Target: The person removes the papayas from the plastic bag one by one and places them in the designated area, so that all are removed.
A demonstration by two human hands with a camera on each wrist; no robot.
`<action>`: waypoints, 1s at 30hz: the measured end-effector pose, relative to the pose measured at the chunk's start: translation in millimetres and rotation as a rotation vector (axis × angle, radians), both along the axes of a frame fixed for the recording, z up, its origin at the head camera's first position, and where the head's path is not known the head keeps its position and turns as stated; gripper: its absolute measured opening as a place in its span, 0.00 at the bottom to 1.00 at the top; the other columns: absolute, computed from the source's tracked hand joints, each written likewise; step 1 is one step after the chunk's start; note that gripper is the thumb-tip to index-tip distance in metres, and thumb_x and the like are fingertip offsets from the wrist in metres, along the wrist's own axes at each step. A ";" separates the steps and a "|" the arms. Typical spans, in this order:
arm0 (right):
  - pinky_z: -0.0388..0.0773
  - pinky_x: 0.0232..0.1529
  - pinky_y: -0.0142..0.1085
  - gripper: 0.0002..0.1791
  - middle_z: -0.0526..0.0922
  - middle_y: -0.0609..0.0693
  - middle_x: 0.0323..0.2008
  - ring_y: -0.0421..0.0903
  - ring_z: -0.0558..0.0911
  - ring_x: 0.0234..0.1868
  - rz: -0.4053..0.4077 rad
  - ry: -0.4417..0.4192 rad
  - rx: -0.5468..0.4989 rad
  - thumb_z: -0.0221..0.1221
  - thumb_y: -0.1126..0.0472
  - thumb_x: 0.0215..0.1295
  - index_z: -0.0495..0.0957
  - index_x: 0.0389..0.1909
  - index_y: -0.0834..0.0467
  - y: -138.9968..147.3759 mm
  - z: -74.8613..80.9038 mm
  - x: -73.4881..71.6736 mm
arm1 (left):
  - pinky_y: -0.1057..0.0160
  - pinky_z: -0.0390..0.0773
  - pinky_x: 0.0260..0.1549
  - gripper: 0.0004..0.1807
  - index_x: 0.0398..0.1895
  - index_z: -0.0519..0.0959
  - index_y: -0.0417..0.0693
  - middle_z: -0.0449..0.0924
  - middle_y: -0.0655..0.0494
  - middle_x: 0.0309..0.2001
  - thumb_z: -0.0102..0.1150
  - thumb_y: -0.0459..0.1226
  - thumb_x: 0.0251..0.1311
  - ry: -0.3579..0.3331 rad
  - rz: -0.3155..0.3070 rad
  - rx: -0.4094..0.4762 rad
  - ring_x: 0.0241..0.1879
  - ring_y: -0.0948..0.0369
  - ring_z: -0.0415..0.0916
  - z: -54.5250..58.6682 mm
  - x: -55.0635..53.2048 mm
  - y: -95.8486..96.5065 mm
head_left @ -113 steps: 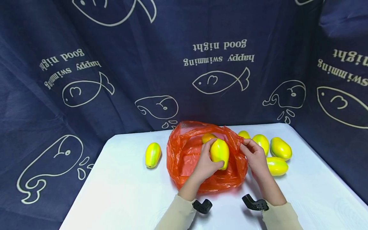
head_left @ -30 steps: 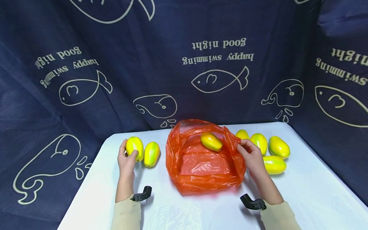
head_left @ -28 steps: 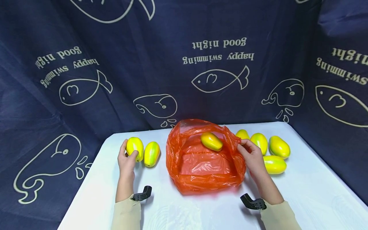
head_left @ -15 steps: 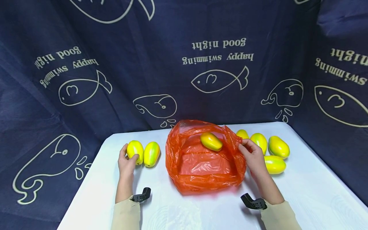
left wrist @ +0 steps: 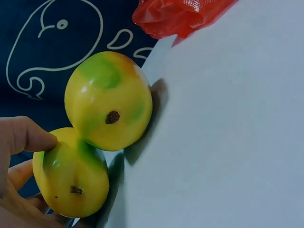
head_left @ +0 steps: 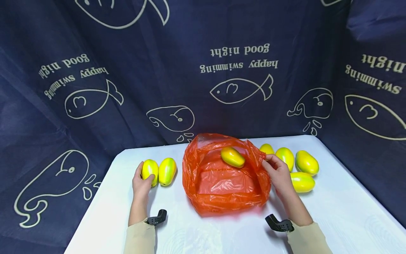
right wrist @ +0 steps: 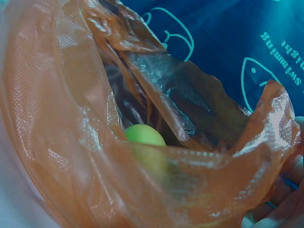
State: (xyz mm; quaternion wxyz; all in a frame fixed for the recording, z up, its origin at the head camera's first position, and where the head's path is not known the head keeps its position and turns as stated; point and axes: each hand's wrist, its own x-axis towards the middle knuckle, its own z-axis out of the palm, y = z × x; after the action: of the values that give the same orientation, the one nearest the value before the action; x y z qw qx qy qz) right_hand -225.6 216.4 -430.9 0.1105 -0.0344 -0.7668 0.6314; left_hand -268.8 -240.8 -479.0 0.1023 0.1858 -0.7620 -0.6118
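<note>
My left hand grips a yellow-green mango on the table's left side, thumb over its near side and fingers around its left. In the left wrist view the thumb presses this mango, whose brown stem spot shows. Right beside it lies another mango. At the centre stands a red plastic bag, mouth spread wide. One mango lies inside it. My right hand pinches the bag's right rim; in the right wrist view the bag partly covers its fingers.
To the right of the bag lie several more mangoes, one close behind my right wrist. They share the white table. A dark blue cloth with white fish drawings hangs behind and along the sides.
My left hand has taken a mango out of the bag, carried it left, and lowered it beside the other mango. The right hand keeps its hold on the bag rim.
</note>
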 end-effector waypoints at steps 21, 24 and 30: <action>0.79 0.46 0.19 0.18 0.76 0.39 0.45 0.42 0.73 0.50 -0.011 -0.035 0.011 0.53 0.54 0.75 0.74 0.57 0.61 -4.7 -2.4 0.0 | 0.44 0.47 0.78 0.45 0.81 0.47 0.57 0.43 0.49 0.82 0.56 0.32 0.65 0.007 -0.002 -0.014 0.81 0.46 0.40 -1.6 1.6 -1.3; 0.79 0.46 0.20 0.19 0.76 0.39 0.46 0.42 0.73 0.50 -0.008 -0.034 0.015 0.53 0.53 0.75 0.74 0.57 0.61 -4.3 -3.8 0.1 | 0.44 0.46 0.78 0.44 0.81 0.47 0.57 0.43 0.49 0.82 0.56 0.32 0.65 0.009 0.003 -0.010 0.81 0.47 0.40 -2.1 1.5 -0.8; 0.79 0.46 0.20 0.20 0.76 0.40 0.47 0.41 0.73 0.51 -0.001 -0.032 0.014 0.53 0.52 0.75 0.74 0.58 0.61 -4.3 -3.1 -0.1 | 0.44 0.43 0.79 0.42 0.80 0.50 0.56 0.41 0.46 0.82 0.55 0.34 0.65 0.036 0.043 0.002 0.81 0.46 0.36 2.6 2.1 0.6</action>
State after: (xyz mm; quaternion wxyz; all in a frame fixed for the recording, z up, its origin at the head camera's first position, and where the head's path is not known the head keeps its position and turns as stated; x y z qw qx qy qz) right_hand -225.7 212.2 -434.0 0.0987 -0.0438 -0.7729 0.6253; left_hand -266.7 -240.2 -476.4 0.1288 0.1913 -0.7553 -0.6134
